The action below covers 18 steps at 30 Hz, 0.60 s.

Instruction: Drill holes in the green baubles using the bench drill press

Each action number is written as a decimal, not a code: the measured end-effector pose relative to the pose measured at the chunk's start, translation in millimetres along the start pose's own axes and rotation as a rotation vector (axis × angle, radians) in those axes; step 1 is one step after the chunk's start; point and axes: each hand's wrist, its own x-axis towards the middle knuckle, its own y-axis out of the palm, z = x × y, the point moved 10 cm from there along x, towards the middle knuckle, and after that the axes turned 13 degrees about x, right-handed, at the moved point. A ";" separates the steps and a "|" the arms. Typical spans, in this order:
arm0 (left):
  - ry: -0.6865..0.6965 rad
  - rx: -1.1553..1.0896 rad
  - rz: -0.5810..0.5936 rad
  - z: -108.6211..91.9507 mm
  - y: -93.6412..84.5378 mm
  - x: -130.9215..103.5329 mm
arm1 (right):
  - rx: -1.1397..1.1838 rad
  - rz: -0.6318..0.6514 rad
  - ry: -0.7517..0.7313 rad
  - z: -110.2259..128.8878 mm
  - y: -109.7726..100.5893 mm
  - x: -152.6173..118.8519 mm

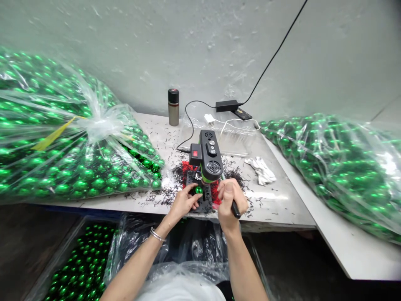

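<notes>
Between the thumb and fingers of my left hand (184, 200) is a shiny green ball (199, 190), held at the base of a small bench drill press (211, 154). The press has a black top with round vents and a red switch. My right hand (231, 200) is closed around its lever handle (235, 210), whose black end sticks out below the fist. Red and black shavings (216, 190) lie around the base. The drill tip at the ball is too small to make out.
A big clear bag of green balls (62, 146) fills the left; another bag (338, 167) lies at right. Behind the press are a bottle (173, 108), a power adapter (227, 105), a white charger (209, 119) and a plastic tray (238, 144). White gloves (261, 170) lie right.
</notes>
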 end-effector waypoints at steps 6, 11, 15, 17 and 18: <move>0.074 0.235 -0.078 -9.2 -2.8 -5.2 | -0.011 0.058 -0.015 -1.5 -0.5 -7.9; 0.151 0.259 -0.113 -16.6 -4.0 -6.6 | -0.015 0.076 -0.087 -15.3 -0.3 -32.4; 0.136 0.210 -0.122 -19.0 -5.5 -8.9 | -0.008 0.012 -0.176 -29.8 -2.1 -52.0; 0.126 0.156 -0.133 -20.1 -6.8 -9.8 | -0.018 -0.025 -0.182 -37.5 -3.7 -58.0; 0.122 0.126 -0.139 -20.4 -7.4 -10.1 | -0.025 -0.039 -0.185 -40.2 -4.3 -60.2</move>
